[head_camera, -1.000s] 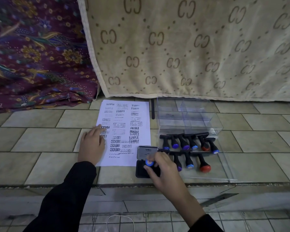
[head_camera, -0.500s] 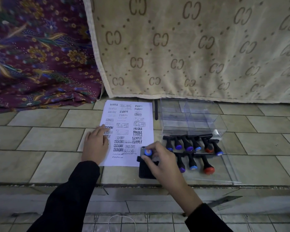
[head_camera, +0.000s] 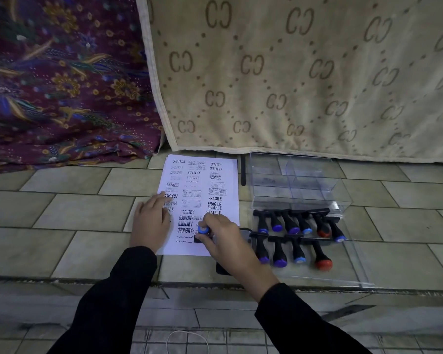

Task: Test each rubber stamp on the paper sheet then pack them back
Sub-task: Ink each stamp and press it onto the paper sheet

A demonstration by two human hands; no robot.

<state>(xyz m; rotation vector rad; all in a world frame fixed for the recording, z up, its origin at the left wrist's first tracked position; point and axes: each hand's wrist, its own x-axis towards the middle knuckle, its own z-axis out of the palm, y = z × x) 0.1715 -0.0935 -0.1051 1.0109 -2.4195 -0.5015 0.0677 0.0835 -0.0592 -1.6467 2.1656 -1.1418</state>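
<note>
Head cam looking down at a tiled floor (head_camera: 74, 213); I'm watching remotely. At centre is a white paper sheet (head_camera: 202, 180) crowded w/ black prints: SAMPLE, EXPRESS, FRAGILE, AMENDED.

Left hand (head_camera: 150, 223) lies flat on the sheet's 9 o'clock edge, fingers straight, pinning it down. Right hand (head_camera: 225, 241) pinches a black stamp (head_camera: 203, 229) by its blue-capped handle, fingers curled round it. The stamp stands upright w/ its base on the sheet near the 5 o'clock corner.

Just beside the sheet at 4 o'clock is an ink pad (head_camera: 246, 235), mostly hidden by the right wrist. At 3 o'clock approx. ten other stamps (head_camera: 292, 226) lie in two rows on a clear lid, caps blue, purple and red. At 2 o'clock is the clear box (head_camera: 297, 185), no stamps visible inside. Behind are a beige blanket (head_camera: 292, 72) at 12 and a purple floral cloth (head_camera: 62, 72) at 10.

My read: mid-test, packing not begun. To press well I'd push straight down w/ even pressure and no rocking, then lift vertically so the print doesn't smear. Blank space is scarce, so overlap w/ older prints is the risk.
</note>
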